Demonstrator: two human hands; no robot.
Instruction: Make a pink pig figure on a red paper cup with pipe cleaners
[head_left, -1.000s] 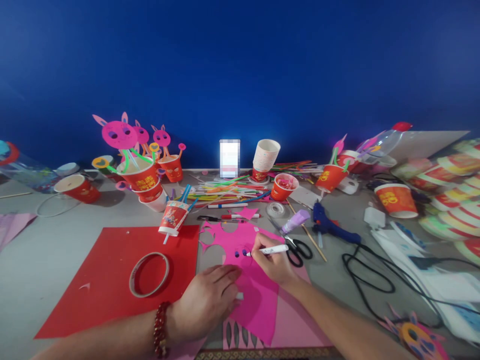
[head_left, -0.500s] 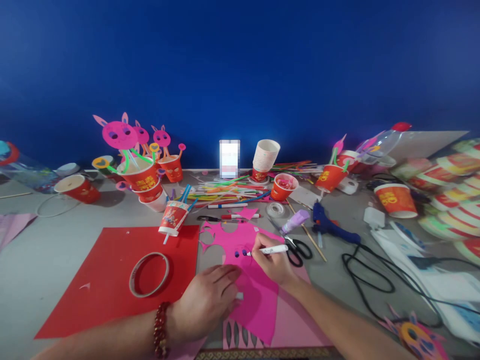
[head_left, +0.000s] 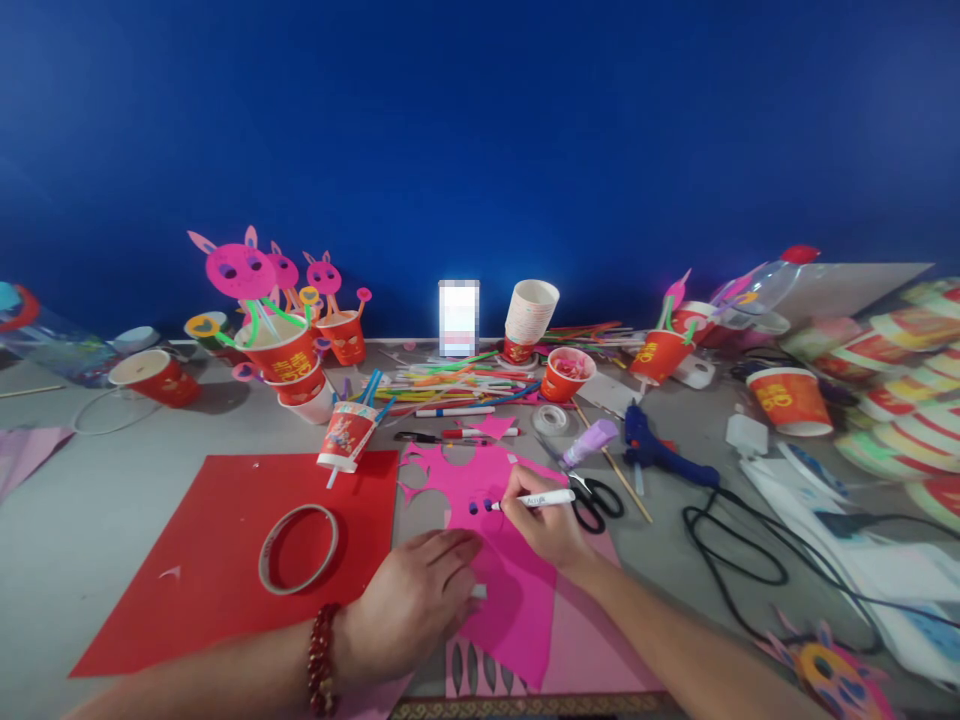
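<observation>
My right hand (head_left: pixel 546 520) pinches a white acrylic marker (head_left: pixel 546 499), its tip down at a dark painted spot on bright pink paper (head_left: pixel 517 600). Two small dark purple eye-like spots (head_left: pixel 480 507) show there, left of the tip. Lying palm down, my left hand (head_left: pixel 420 595) presses the pink paper with its fingers stretched out. A small whitish piece (head_left: pixel 478 591) peeks out beside its thumb side; what it is, I cannot tell. The upper part of the pink sheet has round cut-outs along its edge.
Left lies red paper (head_left: pixel 172 540) with a tape roll (head_left: pixel 335 545) on it. Black-handled scissors (head_left: pixel 600 503), a purple glue bottle (head_left: pixel 589 442) and a blue glue gun (head_left: pixel 660 450) with a cord lie right. Behind are pipe cleaners (head_left: pixel 465 380), a cup stack (head_left: pixel 532 310) and decorated cups (head_left: pixel 277 350).
The marker tip has shifted very slightly left with my right hand. My left hand has stayed in place on the pink paper.
</observation>
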